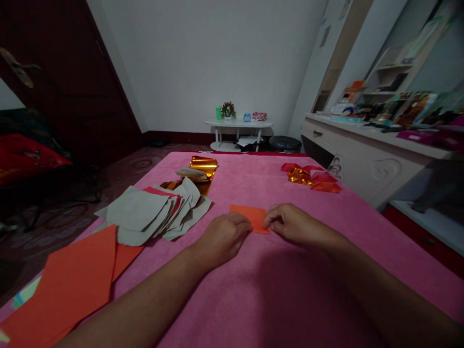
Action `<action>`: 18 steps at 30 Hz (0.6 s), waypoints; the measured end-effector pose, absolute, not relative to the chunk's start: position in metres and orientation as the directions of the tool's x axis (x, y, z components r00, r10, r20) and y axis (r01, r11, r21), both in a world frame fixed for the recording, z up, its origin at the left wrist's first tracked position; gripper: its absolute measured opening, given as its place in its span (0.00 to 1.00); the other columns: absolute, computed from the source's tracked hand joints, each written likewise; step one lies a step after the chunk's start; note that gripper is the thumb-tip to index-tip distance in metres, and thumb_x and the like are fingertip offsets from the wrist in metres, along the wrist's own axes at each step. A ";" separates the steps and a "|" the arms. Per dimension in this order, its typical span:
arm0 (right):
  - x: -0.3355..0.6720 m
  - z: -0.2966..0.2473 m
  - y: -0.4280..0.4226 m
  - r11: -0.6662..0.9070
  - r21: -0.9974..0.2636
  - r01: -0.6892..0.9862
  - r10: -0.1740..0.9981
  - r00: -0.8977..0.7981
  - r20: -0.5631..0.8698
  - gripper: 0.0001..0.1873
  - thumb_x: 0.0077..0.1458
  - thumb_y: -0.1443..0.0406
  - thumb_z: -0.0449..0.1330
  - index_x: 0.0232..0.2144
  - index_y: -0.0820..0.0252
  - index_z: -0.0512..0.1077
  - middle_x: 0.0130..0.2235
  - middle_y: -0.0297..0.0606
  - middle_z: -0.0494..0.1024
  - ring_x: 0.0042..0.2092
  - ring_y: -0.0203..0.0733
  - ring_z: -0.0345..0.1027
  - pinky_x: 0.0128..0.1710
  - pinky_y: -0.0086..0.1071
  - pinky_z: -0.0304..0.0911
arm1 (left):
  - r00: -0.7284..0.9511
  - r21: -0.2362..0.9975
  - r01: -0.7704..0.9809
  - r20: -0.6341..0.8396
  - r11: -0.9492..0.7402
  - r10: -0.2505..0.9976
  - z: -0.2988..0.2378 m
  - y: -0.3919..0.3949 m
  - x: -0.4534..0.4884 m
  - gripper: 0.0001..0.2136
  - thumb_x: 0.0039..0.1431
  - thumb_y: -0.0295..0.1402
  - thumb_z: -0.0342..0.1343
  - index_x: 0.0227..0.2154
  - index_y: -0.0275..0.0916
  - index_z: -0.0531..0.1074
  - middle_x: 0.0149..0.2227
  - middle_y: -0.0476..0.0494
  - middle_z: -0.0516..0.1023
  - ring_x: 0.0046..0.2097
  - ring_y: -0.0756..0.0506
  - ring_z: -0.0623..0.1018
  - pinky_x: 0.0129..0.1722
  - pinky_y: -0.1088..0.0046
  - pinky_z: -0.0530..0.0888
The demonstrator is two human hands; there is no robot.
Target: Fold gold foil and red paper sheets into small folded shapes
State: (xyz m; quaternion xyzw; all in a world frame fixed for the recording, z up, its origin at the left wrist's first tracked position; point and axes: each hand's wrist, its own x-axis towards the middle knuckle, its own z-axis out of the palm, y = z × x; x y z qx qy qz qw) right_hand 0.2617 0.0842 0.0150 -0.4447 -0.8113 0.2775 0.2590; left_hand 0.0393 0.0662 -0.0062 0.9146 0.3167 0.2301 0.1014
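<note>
While steadying an orange paper (251, 215) on the worktop (253, 299), left hand (224, 237) and right hand (290, 224) are clamping fingers on its nine and three o'clock edges.

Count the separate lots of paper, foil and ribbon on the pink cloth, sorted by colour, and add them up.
Orange paper: 2 (small piece, big sheets)
Grey paper heap: 1
Gold foil roll: 1
Red-and-gold ribbon heap: 1
Total: 5
</note>
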 end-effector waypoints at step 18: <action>0.251 -0.016 0.097 0.154 -0.806 0.572 0.986 -0.144 0.086 0.17 0.42 0.73 0.58 0.39 0.64 0.69 0.22 0.29 0.71 0.24 0.33 0.65 0.24 0.26 0.59 | 0.847 0.048 0.447 0.298 -0.893 0.440 0.002 0.071 0.037 0.09 0.63 0.29 0.48 0.36 0.36 0.74 0.37 0.43 0.77 0.39 0.47 0.75 0.37 0.73 0.71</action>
